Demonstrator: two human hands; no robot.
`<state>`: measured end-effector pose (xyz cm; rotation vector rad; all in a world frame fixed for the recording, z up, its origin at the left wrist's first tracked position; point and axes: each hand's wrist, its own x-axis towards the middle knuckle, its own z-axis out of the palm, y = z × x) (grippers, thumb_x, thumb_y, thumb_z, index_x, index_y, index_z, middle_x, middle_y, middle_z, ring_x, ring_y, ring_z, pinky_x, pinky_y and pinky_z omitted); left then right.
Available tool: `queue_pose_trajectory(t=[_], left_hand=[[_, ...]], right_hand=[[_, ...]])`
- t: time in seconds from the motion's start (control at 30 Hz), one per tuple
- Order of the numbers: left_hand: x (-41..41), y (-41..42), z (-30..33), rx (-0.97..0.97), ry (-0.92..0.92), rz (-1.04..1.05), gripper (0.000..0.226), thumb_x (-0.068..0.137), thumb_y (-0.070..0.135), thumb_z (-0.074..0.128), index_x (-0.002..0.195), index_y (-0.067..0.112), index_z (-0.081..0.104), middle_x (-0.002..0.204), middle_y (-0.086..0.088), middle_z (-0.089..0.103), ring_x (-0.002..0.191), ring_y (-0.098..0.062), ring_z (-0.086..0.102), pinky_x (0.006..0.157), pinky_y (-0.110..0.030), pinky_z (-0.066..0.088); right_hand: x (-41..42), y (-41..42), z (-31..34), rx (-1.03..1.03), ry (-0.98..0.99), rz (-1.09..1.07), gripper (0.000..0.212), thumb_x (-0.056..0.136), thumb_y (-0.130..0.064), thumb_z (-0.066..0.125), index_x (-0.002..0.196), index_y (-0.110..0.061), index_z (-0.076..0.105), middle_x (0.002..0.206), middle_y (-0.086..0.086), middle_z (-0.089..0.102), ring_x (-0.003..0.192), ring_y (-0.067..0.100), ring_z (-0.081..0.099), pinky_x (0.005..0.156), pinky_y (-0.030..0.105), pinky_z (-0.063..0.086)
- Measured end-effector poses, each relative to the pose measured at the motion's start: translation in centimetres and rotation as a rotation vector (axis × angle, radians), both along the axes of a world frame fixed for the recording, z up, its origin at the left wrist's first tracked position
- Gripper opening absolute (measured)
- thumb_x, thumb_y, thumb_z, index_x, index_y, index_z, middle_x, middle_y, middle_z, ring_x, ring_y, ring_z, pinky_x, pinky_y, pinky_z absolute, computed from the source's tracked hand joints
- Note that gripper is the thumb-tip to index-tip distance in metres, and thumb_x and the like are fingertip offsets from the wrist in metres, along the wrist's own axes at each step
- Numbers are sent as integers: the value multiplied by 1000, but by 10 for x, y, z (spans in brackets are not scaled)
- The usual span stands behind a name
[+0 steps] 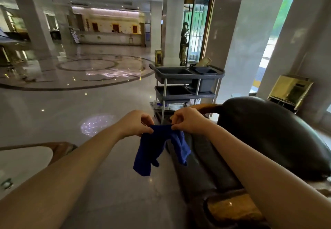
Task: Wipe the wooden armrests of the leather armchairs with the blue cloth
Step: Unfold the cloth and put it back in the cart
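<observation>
A blue cloth (157, 148) hangs in the air in front of me, pinched along its top edge by both hands. My left hand (136, 124) grips its left corner and my right hand (188, 120) grips its right corner. Both hands hover above the floor, just left of a dark leather armchair (272, 135). The chair's far wooden armrest (207, 107) shows behind my right hand. Its near wooden armrest (232, 211) lies at the bottom, partly hidden by my right forearm.
A grey cleaning cart (186, 83) with bins stands just beyond the armchair. A low table (26, 157) with a wooden edge sits at the left. Pillars, a gold bin (290, 91) at the right and polished lobby floor (71, 103) surround the spot.
</observation>
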<state>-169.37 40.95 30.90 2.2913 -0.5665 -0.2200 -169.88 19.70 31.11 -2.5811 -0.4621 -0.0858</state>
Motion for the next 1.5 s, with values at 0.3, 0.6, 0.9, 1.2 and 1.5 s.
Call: queue_pose_trajectory(t=[0.3,0.6,0.9,1.2,1.5], left_hand=[[204,79,26,-9,-14,-6,14,79,7,65,92,12,62,94,-9,65,91,-22,64,83,-37,56],[380,133,11,-43,18,40,19,80,7,64,98,9,61,97,-9,64,91,-22,63,76,-29,55],[607,155,1,-83,28,103,17,78,9,65,94,12,62,95,-7,65,87,-19,65,74,-28,57],[827,163,12,-62,-28,119,16,75,8,67,91,12,66,91,-7,67,83,-18,65,72,-27,56],[1048,138,12,-82,-41,-18,14,80,1,62,94,4,64,92,-12,65,85,-22,65,68,-24,55]], right_hand=[[201,79,15,96,-6,-89,25,73,-17,72,60,-33,56,60,-16,58,56,-17,53,50,-1,37],[382,132,2,141,25,-73,27,75,-15,72,62,-33,56,65,-15,59,57,-17,54,51,-1,38],[620,152,-6,113,-15,-31,23,74,-16,72,62,-30,59,62,-14,60,58,-2,56,49,2,40],[828,159,-1,164,-32,-46,13,74,-15,72,69,-24,64,62,-14,63,58,-2,60,57,10,44],[1018,137,-5,200,-86,-208,14,73,-13,72,68,-22,63,64,-8,62,59,2,57,54,7,41]])
